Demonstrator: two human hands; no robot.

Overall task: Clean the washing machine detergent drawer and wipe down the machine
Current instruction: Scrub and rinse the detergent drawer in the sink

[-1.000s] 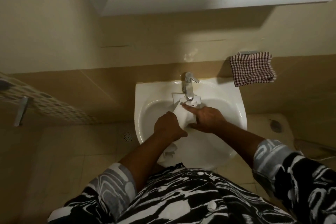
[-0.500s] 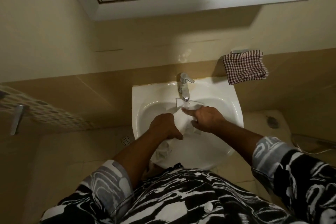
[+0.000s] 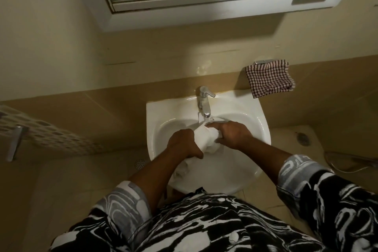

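Two hands hold a white cloth in the sink

At frame centre, the left hand (image 3: 182,143) is closed in a fist around the white cloth (image 3: 205,139); the right hand (image 3: 231,133) pinches its other end, under the tap (image 3: 204,104), over the white sink (image 3: 257,129)

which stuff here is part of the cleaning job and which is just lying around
In use: white cloth, gripped by left hand and right hand; faucet; sink.

Lying about: checkered cloth on the wall; mirror cabinet; floor drain.
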